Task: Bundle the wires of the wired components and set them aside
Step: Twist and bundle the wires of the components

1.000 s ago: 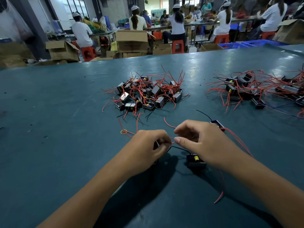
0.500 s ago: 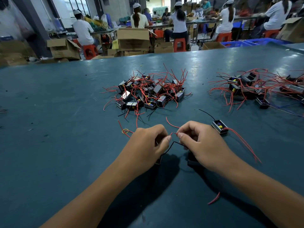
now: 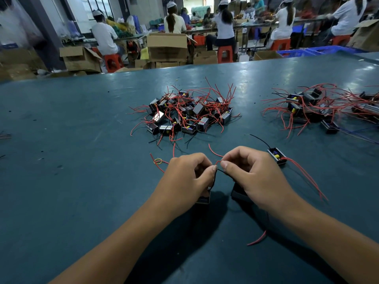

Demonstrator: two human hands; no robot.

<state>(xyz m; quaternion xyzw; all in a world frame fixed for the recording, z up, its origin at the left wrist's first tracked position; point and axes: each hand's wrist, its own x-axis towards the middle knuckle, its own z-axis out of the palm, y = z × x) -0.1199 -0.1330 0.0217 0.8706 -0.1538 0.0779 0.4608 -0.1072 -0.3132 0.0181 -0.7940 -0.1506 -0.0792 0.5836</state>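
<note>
- My left hand [image 3: 187, 177] is curled in, thumb and forefinger pinching the thin black wire [image 3: 222, 172] where it meets the red one; a small boxy component [image 3: 203, 198] hangs just under the heel of that hand.
- My right hand [image 3: 253, 174] is curled the same way, pinching the wires from the other side — the two thumbs are nearly touching. A second dark component [image 3: 238, 192] sits half hidden beneath it, so I cannot tell how much of it the hand holds.
- Both hands are low over the blue-green table [image 3: 61, 181], near its front edge, between me and the loose pile of components [image 3: 188, 113].
- Another single component [image 3: 276, 156] lies just beside my right hand, its red leads [image 3: 305, 177] trailing away to the right. A second heap [image 3: 320, 107] lies well apart, far right.
- A small yellow rubber band [image 3: 158, 161] rests on the table just left of my left hand.
- Handling, as I judge it: the wires are thin, soft and springy, likely to slip from a loose pinch and to snag on neighbours. The boxes look light and rigid.
- I would keep hold of the wires close to the bodies — not at the free tips — and spare the joints any hard tug, since they look fragile.
</note>
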